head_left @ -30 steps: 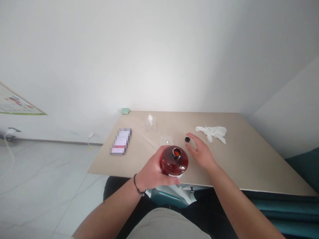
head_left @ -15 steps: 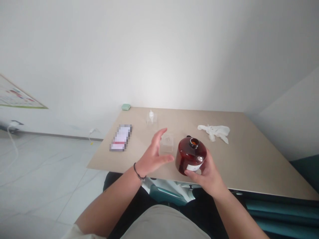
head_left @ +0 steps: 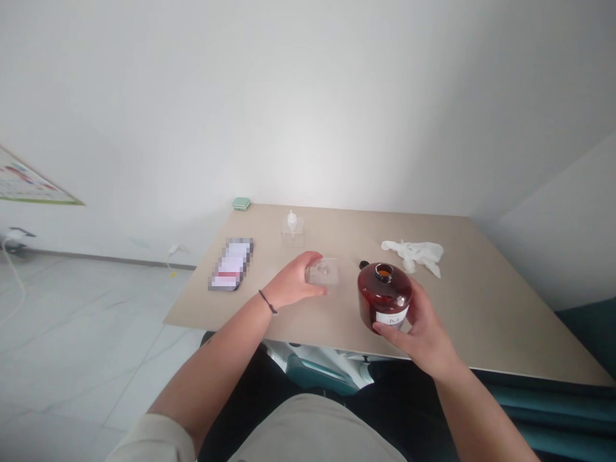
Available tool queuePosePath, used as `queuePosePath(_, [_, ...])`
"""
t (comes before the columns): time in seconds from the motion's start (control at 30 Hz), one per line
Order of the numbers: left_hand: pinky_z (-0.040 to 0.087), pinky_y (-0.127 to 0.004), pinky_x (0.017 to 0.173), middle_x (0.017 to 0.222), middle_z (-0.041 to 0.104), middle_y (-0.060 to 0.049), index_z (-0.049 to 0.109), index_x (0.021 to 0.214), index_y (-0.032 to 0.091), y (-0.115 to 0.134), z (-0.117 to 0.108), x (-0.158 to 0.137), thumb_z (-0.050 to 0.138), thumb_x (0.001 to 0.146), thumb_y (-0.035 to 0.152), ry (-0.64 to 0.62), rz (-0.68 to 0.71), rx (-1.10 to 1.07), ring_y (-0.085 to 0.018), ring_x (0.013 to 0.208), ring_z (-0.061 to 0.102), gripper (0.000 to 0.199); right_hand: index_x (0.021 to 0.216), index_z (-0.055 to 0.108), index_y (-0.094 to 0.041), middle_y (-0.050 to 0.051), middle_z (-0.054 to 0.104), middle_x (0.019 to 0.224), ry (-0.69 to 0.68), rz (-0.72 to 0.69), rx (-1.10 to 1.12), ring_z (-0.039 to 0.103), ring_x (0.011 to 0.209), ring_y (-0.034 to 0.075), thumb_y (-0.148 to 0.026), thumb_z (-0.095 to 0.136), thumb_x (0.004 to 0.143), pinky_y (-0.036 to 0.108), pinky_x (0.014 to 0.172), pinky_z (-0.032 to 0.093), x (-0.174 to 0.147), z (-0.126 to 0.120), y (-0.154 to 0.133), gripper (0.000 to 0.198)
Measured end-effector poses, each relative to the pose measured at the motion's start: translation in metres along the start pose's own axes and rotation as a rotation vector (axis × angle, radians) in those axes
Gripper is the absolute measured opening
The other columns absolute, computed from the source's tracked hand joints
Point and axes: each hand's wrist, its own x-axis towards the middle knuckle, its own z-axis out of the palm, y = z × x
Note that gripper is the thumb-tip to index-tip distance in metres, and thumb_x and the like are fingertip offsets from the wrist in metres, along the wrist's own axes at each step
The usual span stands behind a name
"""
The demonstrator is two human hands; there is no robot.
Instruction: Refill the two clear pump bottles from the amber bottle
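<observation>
A large dark-red translucent bottle [head_left: 382, 292] with an uncapped neck and a white label is held by my right hand [head_left: 423, 327], thumb across its front and fingers round its right side. Left of it, a small clear square bottle [head_left: 327, 273] with a round opening on top sits on the table. My left hand [head_left: 293, 282] is closed round its left side, fingers behind and thumb in front. A black cap [head_left: 364, 264] lies just behind the red bottle, partly hidden by it.
Farther back on the table [head_left: 481, 301] stands a clear square bottle with a white pump top [head_left: 292, 230]. A phone [head_left: 231, 264] lies at the left, a small green case [head_left: 241, 203] at the back left corner, and crumpled white tissue [head_left: 418, 252] on the right.
My left hand has moved forward and closed round the clear square bottle. My right hand has carried the red bottle a little to the right, bringing the black cap into fuller view.
</observation>
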Motion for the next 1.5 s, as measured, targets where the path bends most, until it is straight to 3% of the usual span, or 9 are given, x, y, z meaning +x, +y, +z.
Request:
queuePosePath(0.17, [0.049,-0.052,0.113,0.146,0.055,-0.015,0.053,0.141,0.024,0.019,-0.007,-0.035,0.088,0.074,0.041,-0.025,0.098,-0.099,-0.034,0.136,0.056,0.078,0.145,0.043,-0.028,0.016,0.062,0.143,-0.043,-0.085,-0.086,0.068,0.126,0.034,-0.040,0.082,0.080,0.050,0.105,0.057,0.001,-0.007,-0.016,0.077])
queuePosePath(0.33, [0.053,-0.046,0.103,0.145,0.053,-0.014,0.041,0.150,0.028,0.024,-0.009,-0.062,0.090,0.074,0.039,-0.027,0.090,-0.175,-0.032,0.132,0.057,0.091,0.141,0.050,-0.027,0.012,0.072,0.130,-0.144,-0.089,-0.242,0.075,0.112,0.033,-0.040,0.081,0.078,0.043,0.090,0.064,0.003,-0.016,-0.038,0.071])
queuePosePath(0.5, [0.053,-0.044,0.097,0.143,0.056,-0.012,0.048,0.143,0.028,0.022,-0.009,-0.075,0.092,0.071,0.043,0.005,0.088,-0.162,-0.030,0.121,0.060,0.086,0.143,0.052,-0.029,0.011,0.073,0.130,-0.232,-0.102,-0.408,0.076,0.106,0.033,-0.036,0.079,0.076,0.042,0.083,0.066,0.005,-0.023,-0.054,0.072])
queuePosePath(0.73, [0.054,-0.044,0.098,0.140,0.059,-0.012,0.052,0.143,0.028,0.031,-0.009,-0.080,0.093,0.068,0.048,0.039,0.111,-0.182,-0.032,0.123,0.061,0.088,0.141,0.055,-0.030,0.011,0.074,0.128,-0.277,-0.163,-0.525,0.077,0.099,0.032,-0.033,0.077,0.076,0.041,0.079,0.065,0.010,-0.030,-0.064,0.069])
queuePosePath(0.97, [0.057,-0.044,0.093,0.138,0.059,-0.012,0.053,0.142,0.029,0.034,-0.010,-0.078,0.092,0.069,0.053,0.045,0.153,-0.093,-0.031,0.118,0.061,0.086,0.143,0.056,-0.033,0.010,0.071,0.135,-0.307,-0.234,-0.655,0.074,0.110,0.035,-0.037,0.075,0.079,0.046,0.086,0.062,0.015,-0.034,-0.066,0.067])
queuePosePath(1.5, [0.057,-0.043,0.092,0.136,0.060,-0.011,0.055,0.141,0.029,0.034,-0.010,-0.080,0.092,0.068,0.053,0.084,0.147,-0.102,-0.030,0.115,0.062,0.085,0.145,0.055,-0.034,0.009,0.071,0.136,-0.282,-0.292,-0.816,0.073,0.112,0.037,-0.039,0.071,0.080,0.045,0.079,0.062,0.018,-0.038,-0.069,0.067])
